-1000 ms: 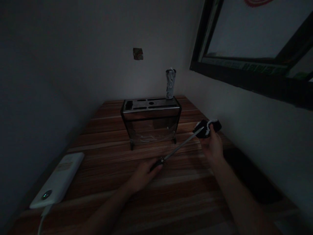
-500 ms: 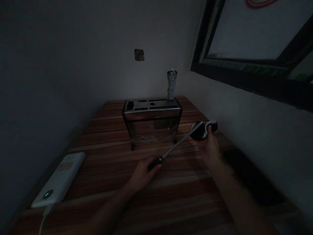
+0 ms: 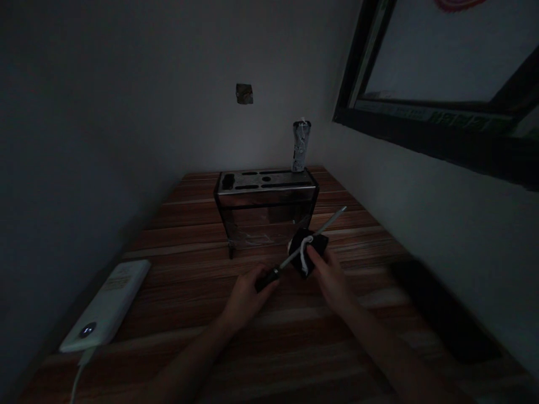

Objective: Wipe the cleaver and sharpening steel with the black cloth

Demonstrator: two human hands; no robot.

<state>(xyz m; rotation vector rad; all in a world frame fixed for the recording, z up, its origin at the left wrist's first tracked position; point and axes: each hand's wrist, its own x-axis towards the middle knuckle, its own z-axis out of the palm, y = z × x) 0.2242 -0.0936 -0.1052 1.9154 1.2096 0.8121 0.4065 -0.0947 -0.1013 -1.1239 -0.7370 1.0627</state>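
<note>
My left hand (image 3: 245, 294) is closed around the black handle of a honing steel (image 3: 332, 220). Its thin grey rod slants up and to the right, over the table. In my right hand (image 3: 332, 280) is a black cloth (image 3: 320, 244) with a white edge, folded around the middle of the rod. The rod's tip sticks out past the cloth. Behind both hands stands a knife block (image 3: 269, 193) with a metal top, several slots and a clear front. A grey patterned piece (image 3: 300, 148) with white string rises upright at its back right; its kind is unclear.
A white power bank (image 3: 112, 297) with a lit display and a cable lies on the wood-grained table (image 3: 185, 303) at the left. A long dark object (image 3: 442, 308) lies at the right. Walls border the table; a dark window frame (image 3: 421, 132) is at the upper right.
My right hand has moved left and toward me, taking the cloth from the rod's tip down to its middle. The rod's tip is now bare. My left hand stays nearly in place.
</note>
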